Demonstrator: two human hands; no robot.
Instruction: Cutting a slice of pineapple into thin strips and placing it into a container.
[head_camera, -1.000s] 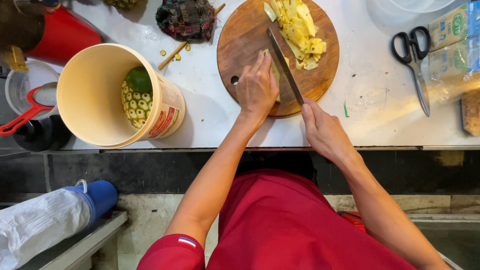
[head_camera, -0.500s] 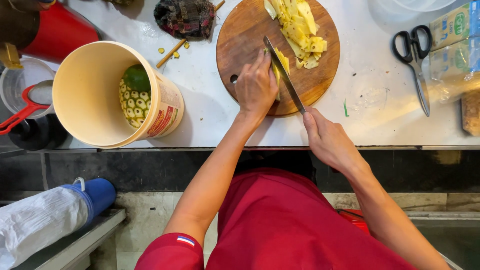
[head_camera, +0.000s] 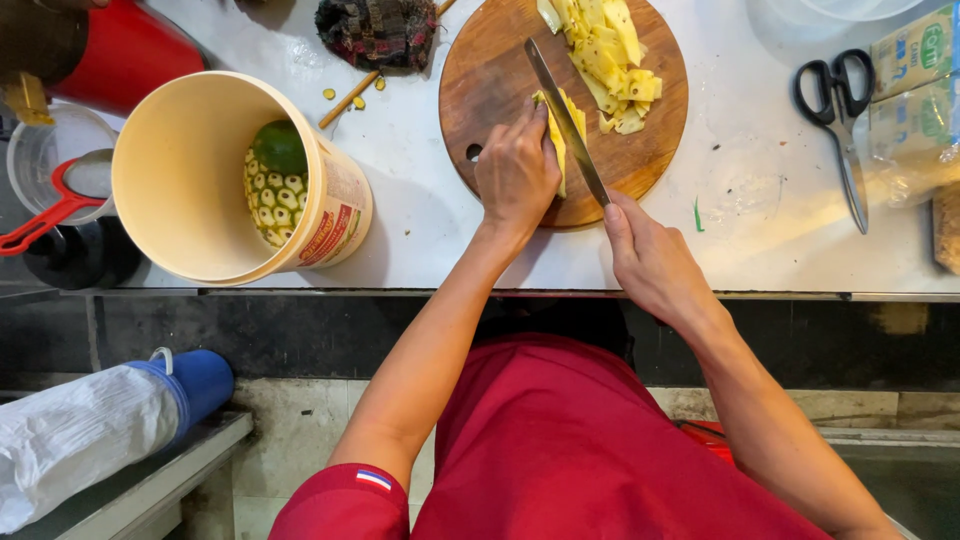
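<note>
A round wooden cutting board (head_camera: 490, 80) lies on the white counter. My left hand (head_camera: 515, 175) presses a long yellow piece of fruit (head_camera: 555, 125) down on the board. My right hand (head_camera: 650, 255) grips the handle of a long knife (head_camera: 560, 115), whose blade rests against the piece beside my left fingers. A heap of cut yellow slices (head_camera: 605, 55) sits on the far side of the board.
A cream bucket (head_camera: 200, 180) with pineapple peel and a green fruit stands at the left. Black scissors (head_camera: 840, 110) and plastic packages (head_camera: 915, 90) lie at the right. A dark cloth (head_camera: 380, 30), a red container (head_camera: 125, 50) and a measuring jug (head_camera: 50, 165) stand behind.
The knife blade has shifted slightly along the yellow piece under my left hand. Both hands stay at the board.
</note>
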